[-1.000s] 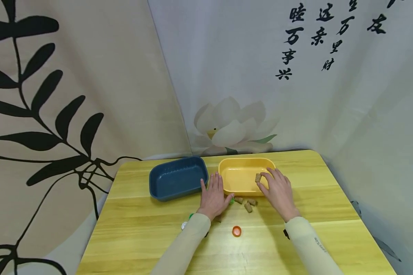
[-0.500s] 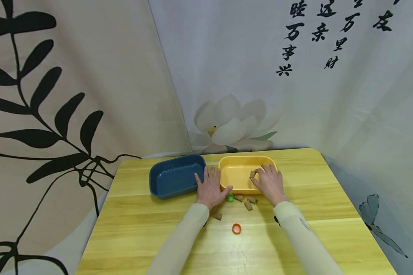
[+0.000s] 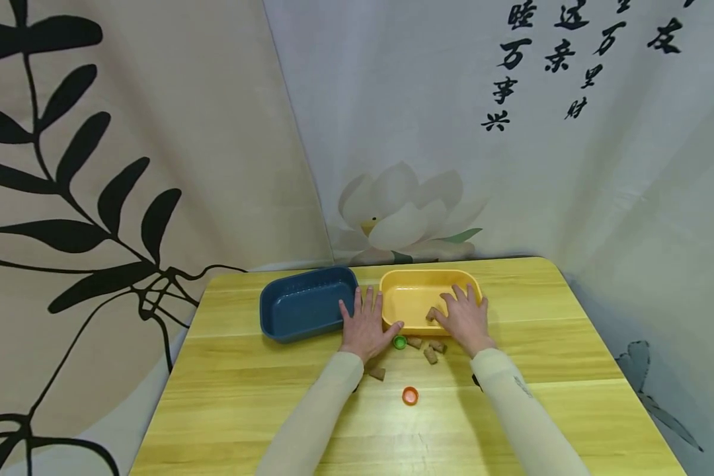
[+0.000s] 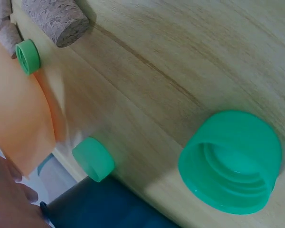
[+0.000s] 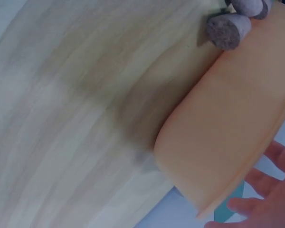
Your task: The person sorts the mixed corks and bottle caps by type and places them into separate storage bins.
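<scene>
My left hand (image 3: 365,327) lies with fingers spread across the gap between the blue tray (image 3: 274,325) and the yellow tray (image 3: 395,276), its thumb near the yellow tray's front corner. It holds nothing. Over the right part of the yellow tray is my right hand (image 3: 469,324), fingers parted. A cork (image 3: 431,315) is inside that tray, right at the thumb tip, with the index finger lifted away from it. In the right wrist view, fingers (image 5: 263,183) show beyond the tray wall (image 5: 228,118).
Several corks (image 3: 431,356) and a green bottle cap (image 3: 399,342) lie before the yellow tray. Another cork (image 3: 377,374) is beside my left wrist. Nearer me lies an orange-red cap (image 3: 410,396). More green caps (image 4: 230,161) show in the left wrist view.
My right hand has moved left and into the yellow tray with the cork, and its finger and thumb have parted from the pinch. The left hand has shifted only slightly.
</scene>
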A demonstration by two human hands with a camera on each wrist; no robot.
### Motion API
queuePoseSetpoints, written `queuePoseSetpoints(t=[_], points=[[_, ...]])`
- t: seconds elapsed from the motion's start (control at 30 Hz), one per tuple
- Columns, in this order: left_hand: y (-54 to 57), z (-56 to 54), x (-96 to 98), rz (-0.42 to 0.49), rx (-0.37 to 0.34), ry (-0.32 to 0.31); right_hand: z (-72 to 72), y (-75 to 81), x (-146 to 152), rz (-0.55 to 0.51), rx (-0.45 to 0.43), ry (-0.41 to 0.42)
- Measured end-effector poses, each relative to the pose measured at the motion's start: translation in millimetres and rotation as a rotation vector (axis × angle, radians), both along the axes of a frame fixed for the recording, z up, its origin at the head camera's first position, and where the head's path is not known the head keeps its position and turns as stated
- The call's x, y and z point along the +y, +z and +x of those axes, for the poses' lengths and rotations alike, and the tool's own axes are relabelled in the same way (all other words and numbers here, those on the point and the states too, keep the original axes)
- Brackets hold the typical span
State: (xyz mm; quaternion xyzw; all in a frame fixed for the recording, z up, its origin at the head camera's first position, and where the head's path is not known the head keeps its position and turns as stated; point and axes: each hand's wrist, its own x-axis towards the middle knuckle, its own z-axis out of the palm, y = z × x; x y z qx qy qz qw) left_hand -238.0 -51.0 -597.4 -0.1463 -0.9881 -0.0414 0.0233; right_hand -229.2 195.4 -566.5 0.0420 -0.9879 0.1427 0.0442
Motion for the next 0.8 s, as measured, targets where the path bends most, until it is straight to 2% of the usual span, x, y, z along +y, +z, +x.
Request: queuePoseSetpoints(t=[0.37,0.6,0.8], points=[[5.4,4.8,-7.1,0.017,-0.029,0.003,28.2,4.7,8.8,-0.094,0.085,0.006],[7.0,6.9,-12.1,0.072,0.001,-0.014,51.6,3.1,14.2,-0.097,0.118,0.009],[10.8,11.8,-14.7,0.109,0.041,-0.035,65.8,1.8,15.5,-0.107,0.135,0.011]])
